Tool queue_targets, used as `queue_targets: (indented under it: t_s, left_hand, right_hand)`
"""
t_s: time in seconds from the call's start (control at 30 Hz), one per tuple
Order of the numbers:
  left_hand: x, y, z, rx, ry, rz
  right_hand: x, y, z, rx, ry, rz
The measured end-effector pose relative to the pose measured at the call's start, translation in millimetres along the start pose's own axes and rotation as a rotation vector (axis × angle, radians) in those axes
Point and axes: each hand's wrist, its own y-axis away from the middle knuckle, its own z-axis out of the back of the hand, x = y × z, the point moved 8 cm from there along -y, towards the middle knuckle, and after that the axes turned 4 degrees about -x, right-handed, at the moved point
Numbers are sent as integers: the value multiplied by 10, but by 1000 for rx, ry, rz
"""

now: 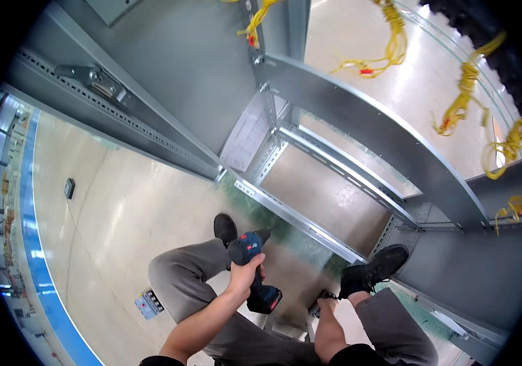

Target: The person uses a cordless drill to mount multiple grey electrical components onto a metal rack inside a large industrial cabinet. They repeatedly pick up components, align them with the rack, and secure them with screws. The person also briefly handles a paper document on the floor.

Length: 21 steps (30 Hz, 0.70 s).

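Our left hand is clamping a blue-and-black cordless drill; our right hand, grip unclear, is touching a small dark object. Beyond both, an open grey metal cabinet is standing.

My left hand and right hand are bare, and so are my forearms up to the black sleeves that show at the lower edge. I wear plain, loose grey trousers, creased at the knees, with a strip of shin bare above a dark sock. My shoes are black, the right one laced.
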Motion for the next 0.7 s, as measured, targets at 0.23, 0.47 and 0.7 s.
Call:
queue_targets:
  t_s: [0.23,0.47,0.7]
  left_hand:
    - [73,-60,-5,-13,19,2]
    - [-18,-53,82,-44,16,-27]
    - [-19,-38,190,-50,69,-8]
  right_hand:
    - [1406,1159,413,-131,172,513]
    - [2216,1238,219,-221,-143,833]
    - [1471,881,-813,775,-1090,-484]
